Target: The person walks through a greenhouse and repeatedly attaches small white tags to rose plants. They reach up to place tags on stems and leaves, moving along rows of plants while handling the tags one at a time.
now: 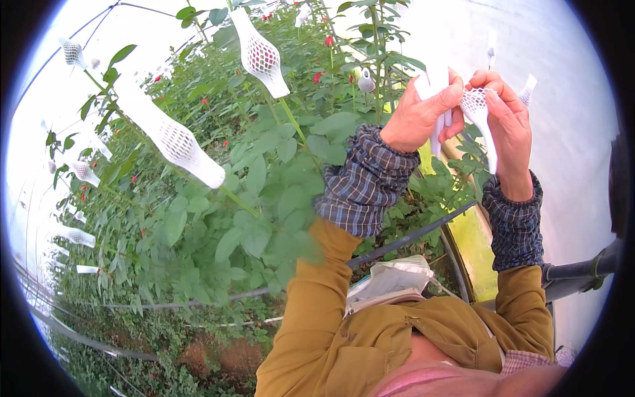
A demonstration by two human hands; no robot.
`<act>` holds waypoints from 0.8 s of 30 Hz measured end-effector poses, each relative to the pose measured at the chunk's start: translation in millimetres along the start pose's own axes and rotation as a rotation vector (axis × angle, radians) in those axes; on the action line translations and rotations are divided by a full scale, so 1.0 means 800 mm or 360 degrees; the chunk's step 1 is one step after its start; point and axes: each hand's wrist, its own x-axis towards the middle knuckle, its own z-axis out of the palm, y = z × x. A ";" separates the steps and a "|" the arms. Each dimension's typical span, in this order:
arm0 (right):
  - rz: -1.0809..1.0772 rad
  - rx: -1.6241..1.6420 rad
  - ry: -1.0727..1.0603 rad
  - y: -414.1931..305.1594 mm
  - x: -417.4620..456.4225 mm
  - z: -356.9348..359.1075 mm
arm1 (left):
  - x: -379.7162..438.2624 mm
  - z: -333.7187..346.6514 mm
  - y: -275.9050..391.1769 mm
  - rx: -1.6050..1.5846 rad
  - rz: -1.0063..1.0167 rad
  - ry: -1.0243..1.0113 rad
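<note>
My left hand (421,116) grips several flattened white bud-net sleeves (434,84) between thumb and fingers. Close beside it, the fingertips of my right hand (511,116) pinch the rim of one white mesh bud net (475,101). This net bulges at its top, and its narrow plain tail hangs down. Whether a flower bud sits inside it cannot be made out. Both hands are raised at the upper right, almost touching. On a rose stem to the left, another bud net (262,57) encloses a red bud. A larger netted bud (173,141) leans nearer to me.
Dense rose foliage (258,183) spreads across the left and middle. A dark pipe (414,233) crosses below my hands. An open pale bag (392,278) hangs at my front. Whitish greenhouse sheeting (565,149) rises on the right, beside another dark pipe (578,270).
</note>
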 end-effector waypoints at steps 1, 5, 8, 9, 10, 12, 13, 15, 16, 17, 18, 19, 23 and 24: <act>-0.0078 -0.0141 0.0025 -0.001 0.006 0.004 | 0.007 -0.017 0.003 0.0087 -0.0061 -0.0060; -0.0027 -0.0669 0.0012 0.036 0.035 0.048 | -0.006 -0.106 0.040 0.0300 -0.0282 -0.0184; -0.0180 -0.1094 -0.0117 0.079 0.067 0.104 | -0.030 -0.171 0.058 0.0453 -0.0075 0.0053; -0.0315 -0.1178 -0.0207 0.089 0.082 0.124 | -0.037 -0.183 0.066 0.0367 0.0019 0.0239; -0.0346 -0.1290 -0.0220 0.097 0.095 0.147 | -0.043 -0.218 0.085 0.0307 -0.0013 0.0116; -0.0460 -0.1357 -0.0273 0.117 0.120 0.179 | -0.046 -0.270 0.098 -0.0003 0.0092 -0.0128; -0.0509 -0.1472 -0.0287 0.124 0.132 0.190 | -0.044 -0.277 0.101 -0.0096 0.0172 -0.0125; -0.0381 -0.1597 -0.0223 0.147 0.152 0.192 | -0.046 -0.283 0.096 0.0079 0.0109 0.0268; -0.0325 -0.1644 -0.0197 0.161 0.160 0.193 | -0.045 -0.294 0.092 0.0240 0.0109 0.0349; -0.0226 -0.1734 -0.0115 0.180 0.161 0.185 | -0.045 -0.303 0.085 0.0474 0.0058 0.0490; -0.0129 -0.1842 -0.0029 0.201 0.157 0.167 | -0.045 -0.301 0.070 0.0673 0.0001 0.0606; -0.0043 -0.1929 0.0058 0.217 0.151 0.154 | -0.045 -0.299 0.058 0.0891 -0.0056 0.0727; 0.0120 -0.2238 -0.0019 0.252 0.132 0.147 | -0.049 -0.341 -0.014 0.2007 0.0435 0.0793; 0.0125 -0.2300 -0.0017 0.254 0.126 0.137 | -0.049 -0.331 -0.026 0.2010 0.0309 0.0819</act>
